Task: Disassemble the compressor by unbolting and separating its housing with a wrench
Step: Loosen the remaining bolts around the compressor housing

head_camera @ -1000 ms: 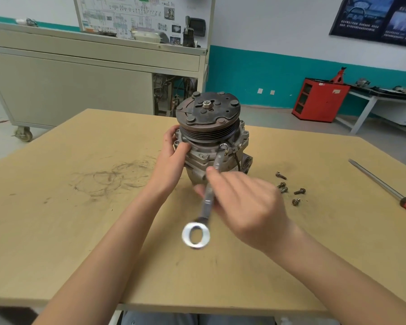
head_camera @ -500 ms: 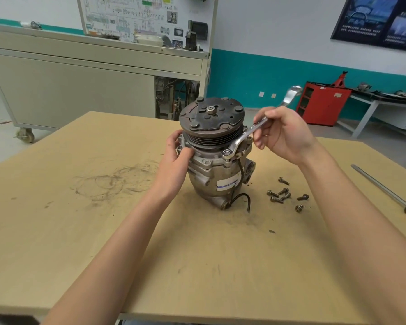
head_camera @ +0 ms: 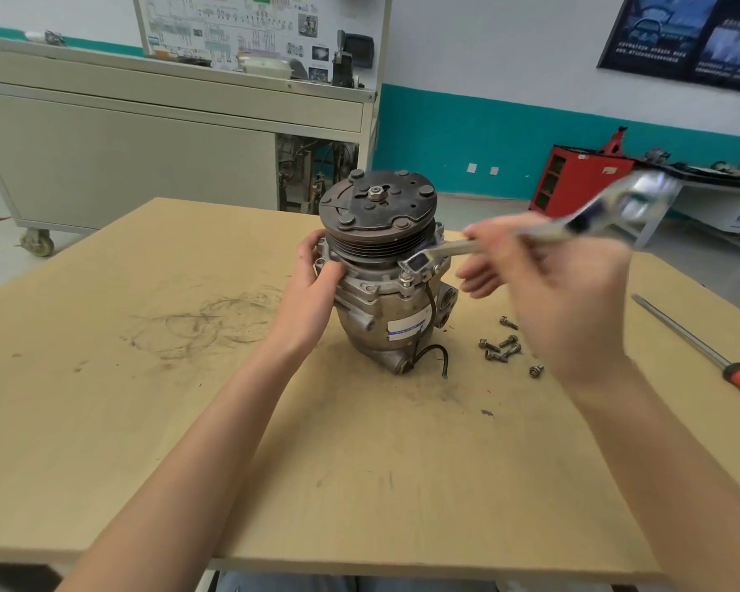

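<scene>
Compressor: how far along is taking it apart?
Done: several loose bolts lie on the table. In hand: the right hand holds the wrench on a flange bolt while the left hand grips the compressor. Left: the housing is not yet separated.

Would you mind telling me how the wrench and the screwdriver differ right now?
The wrench is gripped by the right hand, one end on a compressor bolt; the screwdriver lies untouched on the table. The wrench is all silvery metal; the screwdriver has a red handle. Both are long, slim tools.
</scene>
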`<state>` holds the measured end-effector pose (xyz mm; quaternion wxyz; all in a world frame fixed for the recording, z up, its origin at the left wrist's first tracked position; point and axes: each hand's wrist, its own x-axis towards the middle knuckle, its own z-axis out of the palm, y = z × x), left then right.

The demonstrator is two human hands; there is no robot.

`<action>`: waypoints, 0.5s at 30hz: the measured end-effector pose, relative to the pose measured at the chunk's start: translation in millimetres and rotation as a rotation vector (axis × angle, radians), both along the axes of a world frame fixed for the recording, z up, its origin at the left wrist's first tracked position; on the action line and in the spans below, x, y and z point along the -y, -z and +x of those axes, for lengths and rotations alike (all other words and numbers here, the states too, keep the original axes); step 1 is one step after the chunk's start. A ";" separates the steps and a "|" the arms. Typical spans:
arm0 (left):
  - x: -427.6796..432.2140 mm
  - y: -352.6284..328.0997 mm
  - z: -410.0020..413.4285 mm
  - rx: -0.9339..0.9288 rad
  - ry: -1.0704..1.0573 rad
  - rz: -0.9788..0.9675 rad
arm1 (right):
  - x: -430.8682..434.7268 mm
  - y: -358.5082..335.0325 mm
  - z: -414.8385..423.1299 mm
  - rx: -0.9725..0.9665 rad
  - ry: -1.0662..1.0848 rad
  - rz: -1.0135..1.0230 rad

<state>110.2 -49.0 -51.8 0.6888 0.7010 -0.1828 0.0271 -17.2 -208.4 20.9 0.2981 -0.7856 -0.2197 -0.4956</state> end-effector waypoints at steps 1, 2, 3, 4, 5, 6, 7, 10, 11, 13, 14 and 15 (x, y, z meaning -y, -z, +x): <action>0.1 0.2 0.1 0.003 0.000 -0.004 | -11.2 5.4 -3.7 0.172 0.147 -0.258; 0.0 0.4 0.3 0.009 -0.002 -0.007 | -21.5 10.3 -5.7 0.295 0.262 -0.467; -0.2 0.7 0.6 0.016 -0.006 -0.007 | -30.1 14.5 -6.2 0.345 0.340 -0.604; -0.5 1.2 0.9 0.022 -0.009 -0.004 | -36.3 18.2 -5.6 0.358 0.388 -0.687; -0.7 1.7 1.3 0.024 -0.009 0.001 | -40.3 20.8 -4.9 0.366 0.417 -0.739; -0.9 2.4 1.7 0.026 -0.009 0.007 | -43.4 23.0 -4.6 0.374 0.442 -0.756; -1.0 2.8 2.5 0.028 -0.009 0.014 | -45.4 24.6 -4.1 0.376 0.465 -0.763; -0.4 4.6 5.4 0.026 -0.012 0.013 | -52.0 26.2 -4.5 0.380 0.511 -0.780; -0.2 5.3 6.2 0.022 -0.014 0.005 | -54.5 27.1 -4.6 0.381 0.523 -0.797; 0.5 6.1 7.2 0.014 -0.015 -0.012 | -57.5 33.1 -3.3 0.401 0.538 -0.845; 0.7 6.6 7.2 0.015 -0.016 -0.010 | -59.2 36.8 -2.0 0.402 0.537 -0.870; 0.8 6.9 7.4 0.022 -0.017 -0.008 | -61.3 39.9 -1.2 0.394 0.539 -0.888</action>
